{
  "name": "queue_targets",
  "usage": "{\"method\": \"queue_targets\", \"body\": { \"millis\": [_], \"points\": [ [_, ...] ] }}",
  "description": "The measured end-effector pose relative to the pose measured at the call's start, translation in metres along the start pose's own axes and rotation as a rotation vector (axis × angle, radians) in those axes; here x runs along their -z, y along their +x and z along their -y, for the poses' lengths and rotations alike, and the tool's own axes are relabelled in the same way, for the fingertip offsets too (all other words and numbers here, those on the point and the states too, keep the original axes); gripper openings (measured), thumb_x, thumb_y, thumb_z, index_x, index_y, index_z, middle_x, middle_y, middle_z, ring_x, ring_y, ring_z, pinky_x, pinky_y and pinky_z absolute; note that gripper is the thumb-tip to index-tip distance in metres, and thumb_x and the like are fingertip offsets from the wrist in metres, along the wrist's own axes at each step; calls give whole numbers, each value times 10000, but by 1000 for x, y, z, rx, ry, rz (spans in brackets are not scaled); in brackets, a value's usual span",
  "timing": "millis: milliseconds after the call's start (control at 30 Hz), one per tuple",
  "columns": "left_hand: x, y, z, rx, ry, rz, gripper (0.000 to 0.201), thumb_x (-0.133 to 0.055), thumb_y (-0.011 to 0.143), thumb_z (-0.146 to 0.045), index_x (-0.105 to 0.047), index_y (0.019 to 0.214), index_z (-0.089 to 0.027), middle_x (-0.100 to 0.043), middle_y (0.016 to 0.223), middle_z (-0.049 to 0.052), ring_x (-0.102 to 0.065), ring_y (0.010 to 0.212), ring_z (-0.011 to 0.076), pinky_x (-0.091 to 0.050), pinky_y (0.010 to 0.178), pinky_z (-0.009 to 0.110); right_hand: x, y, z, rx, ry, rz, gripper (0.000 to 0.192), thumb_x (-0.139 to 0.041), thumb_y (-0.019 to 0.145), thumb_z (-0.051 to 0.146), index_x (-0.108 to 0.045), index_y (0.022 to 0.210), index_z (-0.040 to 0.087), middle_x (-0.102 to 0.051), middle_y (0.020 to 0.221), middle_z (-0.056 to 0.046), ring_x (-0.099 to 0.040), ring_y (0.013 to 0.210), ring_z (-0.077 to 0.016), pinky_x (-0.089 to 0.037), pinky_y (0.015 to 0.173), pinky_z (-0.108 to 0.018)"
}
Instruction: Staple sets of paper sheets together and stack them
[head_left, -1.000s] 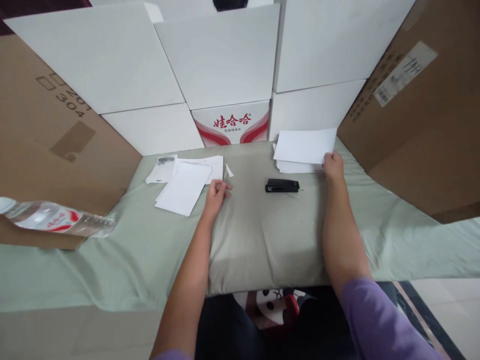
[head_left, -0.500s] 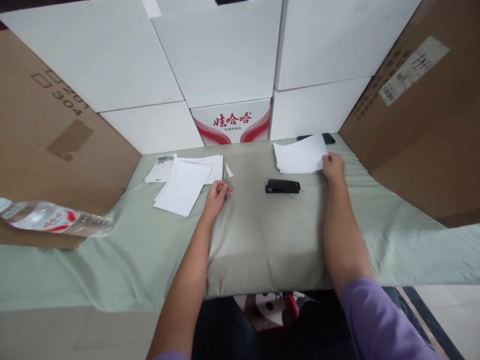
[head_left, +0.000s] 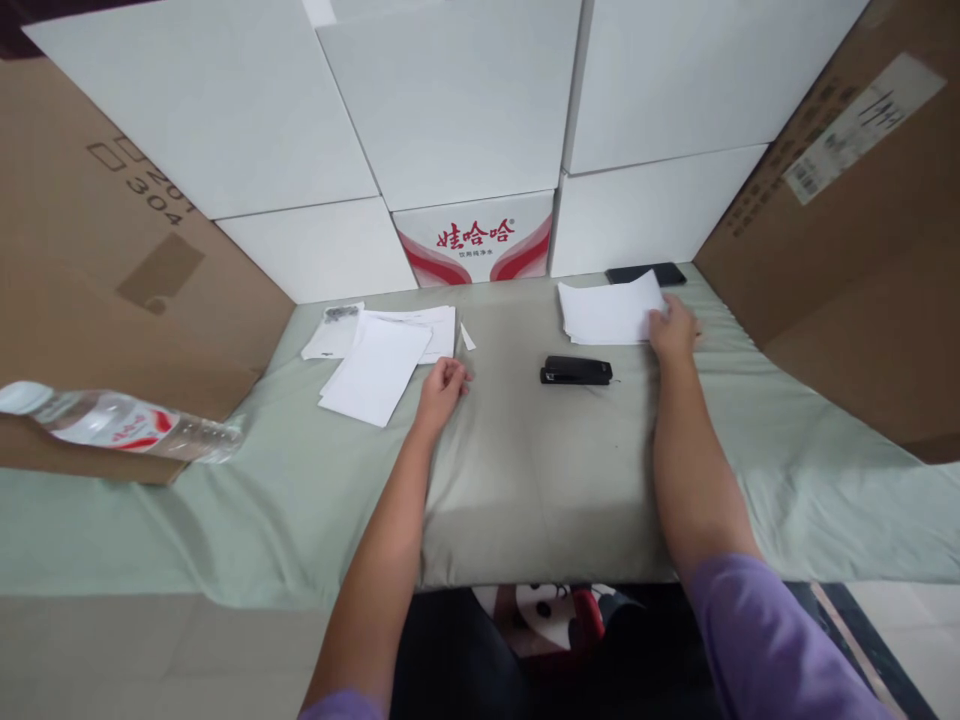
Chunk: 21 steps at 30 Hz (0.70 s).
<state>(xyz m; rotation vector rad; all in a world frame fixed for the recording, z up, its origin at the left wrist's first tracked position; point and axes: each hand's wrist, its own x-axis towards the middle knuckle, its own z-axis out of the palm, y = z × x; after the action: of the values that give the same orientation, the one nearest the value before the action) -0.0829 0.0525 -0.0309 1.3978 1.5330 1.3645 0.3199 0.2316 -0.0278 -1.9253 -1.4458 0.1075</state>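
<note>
My right hand is at the right edge of a stack of white paper, with the thumb on the sheets and the paper's edge gripped. The top sheet's far right corner curls up. My left hand rests on the cloth, fingers loosely bent and apart, with nothing visible in them. Beside it on the left lie white sheets, fanned over printed papers. A black stapler lies between my hands, nearer the right one.
A small white paper scrap lies beyond my left hand. A bag of small dark items is at the left, a dark phone behind the right stack. A water bottle lies far left. White boxes and brown cardboard wall the table.
The view has shifted slightly, so everything sits a little further right. The fingers of my right hand have spread somewhat at the paper's edge. My left hand stays about where it was.
</note>
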Motion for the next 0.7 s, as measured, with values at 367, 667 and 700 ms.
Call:
{"method": "queue_targets", "body": {
  "millis": [367,667,700],
  "points": [
    [62,-2,-6,174,934,-408,428,-717,822,-382,-617,1203,-214,-556,1422,191,-465,1332,388,-380,1044,553,3,-4,23,-303,92,-377,567,-701,794,187,-521,1331,221,-431,1424,-270,-313,1295,-399,-167,1019,-575],
    [79,-1,1,116,883,-378,301,-706,838,-415,-718,1095,-258,-667,1287,140,-614,1136,333,-477,897,429,25,-16,70,-161,191,-363,266,-560,912,192,-533,1176,203,-584,1225,-189,-480,1201,-326,-264,1012,-552],
    [80,-1,1,117,885,-375,320,-729,817,-412,-719,1099,-259,-668,1283,139,-616,1130,331,-480,890,422,29,-18,78,-124,204,-362,243,-546,919,193,-527,1162,201,-591,1202,-178,-494,1183,-311,-280,1010,-538]
  ]
}}
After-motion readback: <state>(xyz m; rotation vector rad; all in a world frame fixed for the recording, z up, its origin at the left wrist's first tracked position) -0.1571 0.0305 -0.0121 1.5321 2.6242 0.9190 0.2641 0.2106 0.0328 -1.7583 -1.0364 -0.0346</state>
